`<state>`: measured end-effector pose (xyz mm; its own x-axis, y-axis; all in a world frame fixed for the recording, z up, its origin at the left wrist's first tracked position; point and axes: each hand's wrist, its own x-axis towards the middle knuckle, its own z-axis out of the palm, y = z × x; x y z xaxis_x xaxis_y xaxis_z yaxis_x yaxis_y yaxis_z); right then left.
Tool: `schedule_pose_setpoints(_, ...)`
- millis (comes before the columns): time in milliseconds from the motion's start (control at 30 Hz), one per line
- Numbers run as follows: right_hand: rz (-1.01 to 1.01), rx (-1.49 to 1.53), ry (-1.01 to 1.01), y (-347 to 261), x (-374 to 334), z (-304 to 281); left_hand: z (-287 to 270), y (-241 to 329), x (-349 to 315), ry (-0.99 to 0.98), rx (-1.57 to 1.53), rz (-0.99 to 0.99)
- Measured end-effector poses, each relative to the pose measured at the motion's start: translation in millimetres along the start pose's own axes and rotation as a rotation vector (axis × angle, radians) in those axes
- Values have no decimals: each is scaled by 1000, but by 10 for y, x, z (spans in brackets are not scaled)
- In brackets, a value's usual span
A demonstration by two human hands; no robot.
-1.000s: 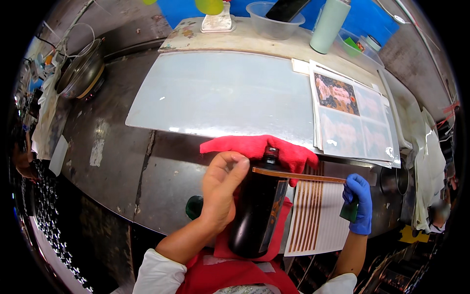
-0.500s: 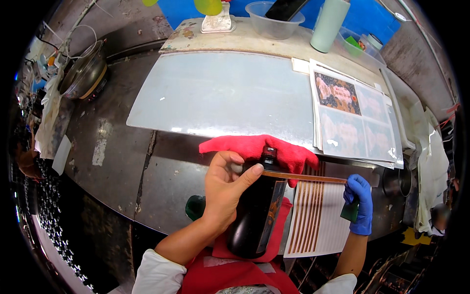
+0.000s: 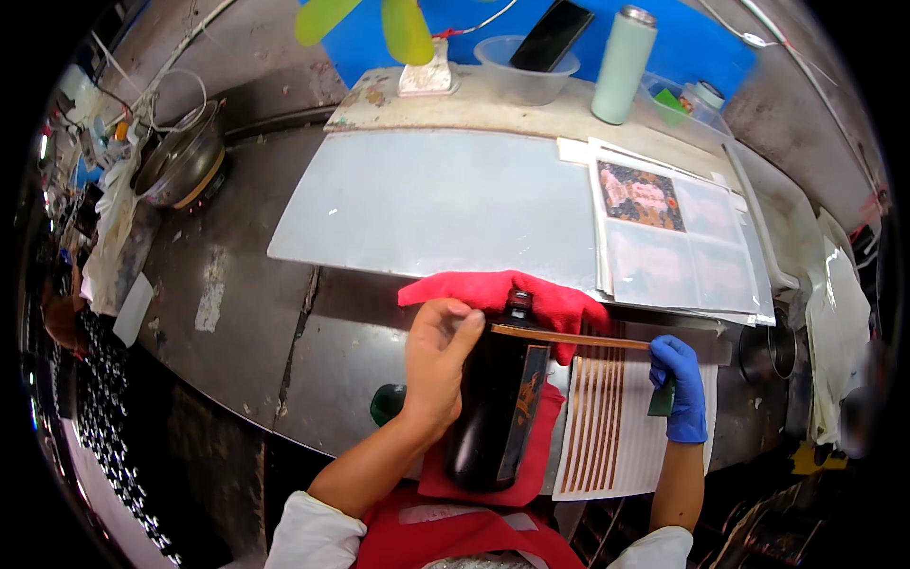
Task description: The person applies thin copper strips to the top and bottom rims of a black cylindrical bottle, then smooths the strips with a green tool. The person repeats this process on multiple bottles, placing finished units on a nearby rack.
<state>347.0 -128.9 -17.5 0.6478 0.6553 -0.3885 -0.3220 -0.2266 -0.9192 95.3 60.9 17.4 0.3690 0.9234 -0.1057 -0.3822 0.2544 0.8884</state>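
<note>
A dark bottle (image 3: 488, 408) with a patterned panel leans away from me, its neck against a bunched red cloth (image 3: 455, 284). Across its shoulder runs a thin copper-coloured adhesive strip (image 3: 569, 338), stretched off to the right. My gloved right hand (image 3: 679, 384) pinches the strip's right end and also keeps a small dark green flat piece (image 3: 662, 396) in its palm. Beside the bottle's shoulder is my bare left hand (image 3: 436, 365), thumb and forefinger closed together, close to the strip's left end; whatever they pinch is too small to make out.
Right of the bottle, a white sheet (image 3: 697, 455) carries several copper strips. A pale board (image 3: 427, 199) and printed sheets (image 3: 682, 266) lie beyond. Farther back stand a fan (image 3: 427, 74), a plastic bowl (image 3: 517, 83) and a green flask (image 3: 624, 66). A metal pot (image 3: 180, 166) sits left.
My left thumb has drawn back left from the strip's left end. My right hand has shifted slightly left, still on the strip. The head view has tilted and moved a little.
</note>
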Motion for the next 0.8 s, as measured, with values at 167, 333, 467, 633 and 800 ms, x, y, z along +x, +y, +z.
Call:
schedule_pose_setpoints(167, -2, -73, 19, 5, 69, -56, -90, 367, -605, -633, 997, 823)
schedule_pose_setpoints(333, -4, -98, 41, -9, 49, -1, -217, 216, -993, -974, 1594, 861)
schedule_pose_setpoints(467, -21, -115, -19, -62, -32, 279, -627, 55, -880, -773, 1096, 694)
schedule_pose_setpoints(633, -43, -59, -124, -161, -156, 615, -945, 75, -869, -706, 1121, 200)
schedule_pose_setpoints(800, -11, -98, -107, -219, -177, 603, -652, 211, -992, -696, 1250, 752)
